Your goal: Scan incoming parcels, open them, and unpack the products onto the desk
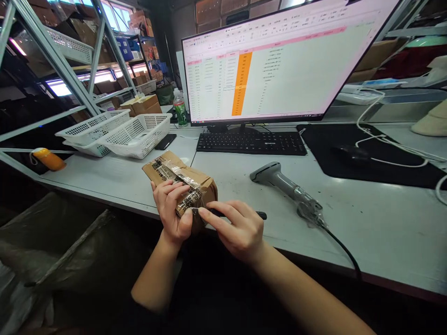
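Observation:
My left hand (172, 209) is closed around a small brown cardboard box (208, 190), which is tilted over the front edge of the desk. Clear packing tape with dark print (191, 197) runs along the box. At its near end, the fingertips of my right hand (240, 225) are pinched close to my left thumb, with a bit of the tape at them. A thin black tool (260, 215) shows behind my right hand; its kind and whether it is touched are hidden. To the right lies a grey barcode scanner (284, 184) on the desk.
A keyboard (251, 143) sits below a large monitor (279, 70) showing a spreadsheet. White plastic baskets (139, 135), a phone (165, 142) and a bottle (180, 109) stand at the back left. A mouse (351, 156) rests on a black mat (335, 170). The scanner's cable hangs over the front edge.

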Action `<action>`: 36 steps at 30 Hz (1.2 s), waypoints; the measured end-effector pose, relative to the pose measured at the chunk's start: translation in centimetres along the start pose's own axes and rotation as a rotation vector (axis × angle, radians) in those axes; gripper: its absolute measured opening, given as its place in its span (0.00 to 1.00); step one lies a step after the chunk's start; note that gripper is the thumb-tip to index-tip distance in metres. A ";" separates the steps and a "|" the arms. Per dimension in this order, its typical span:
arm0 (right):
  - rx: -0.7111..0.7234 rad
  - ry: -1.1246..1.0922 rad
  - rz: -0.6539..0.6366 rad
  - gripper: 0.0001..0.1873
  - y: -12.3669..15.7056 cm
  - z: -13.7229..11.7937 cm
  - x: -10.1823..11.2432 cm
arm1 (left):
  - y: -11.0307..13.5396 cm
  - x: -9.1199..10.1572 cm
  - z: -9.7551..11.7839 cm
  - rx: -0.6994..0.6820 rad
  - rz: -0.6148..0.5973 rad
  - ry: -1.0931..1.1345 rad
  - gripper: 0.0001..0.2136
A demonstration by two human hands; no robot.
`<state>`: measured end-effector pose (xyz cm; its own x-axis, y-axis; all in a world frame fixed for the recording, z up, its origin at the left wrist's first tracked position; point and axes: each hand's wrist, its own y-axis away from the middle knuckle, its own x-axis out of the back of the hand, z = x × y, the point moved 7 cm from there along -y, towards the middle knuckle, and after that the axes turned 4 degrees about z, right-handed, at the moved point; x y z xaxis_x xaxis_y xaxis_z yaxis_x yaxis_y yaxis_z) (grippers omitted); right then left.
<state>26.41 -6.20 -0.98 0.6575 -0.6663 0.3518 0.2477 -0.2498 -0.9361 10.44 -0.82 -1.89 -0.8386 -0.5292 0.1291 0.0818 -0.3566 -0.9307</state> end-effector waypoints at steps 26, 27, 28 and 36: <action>-0.390 -0.002 0.120 0.15 1.3 6.4 1.8 | 0.3 0.0 0.0 -0.017 0.001 0.073 0.18; -0.512 -0.141 0.103 0.13 2.1 6.6 1.4 | 0.2 0.1 -0.5 -0.029 0.009 0.091 0.20; -0.661 -0.315 0.074 0.12 3.1 6.7 0.8 | 0.0 0.3 -1.2 -0.043 0.045 0.118 0.23; -1.429 -1.513 -0.232 0.19 6.8 -1.4 -4.8 | -1.5 0.4 -14.7 0.641 0.079 0.390 0.29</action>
<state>23.98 -5.67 -9.06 0.8160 0.2263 -0.5320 0.2845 -0.9582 0.0288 2.04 10.84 -5.45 -0.9374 -0.3032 -0.1712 0.3469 -0.7704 -0.5350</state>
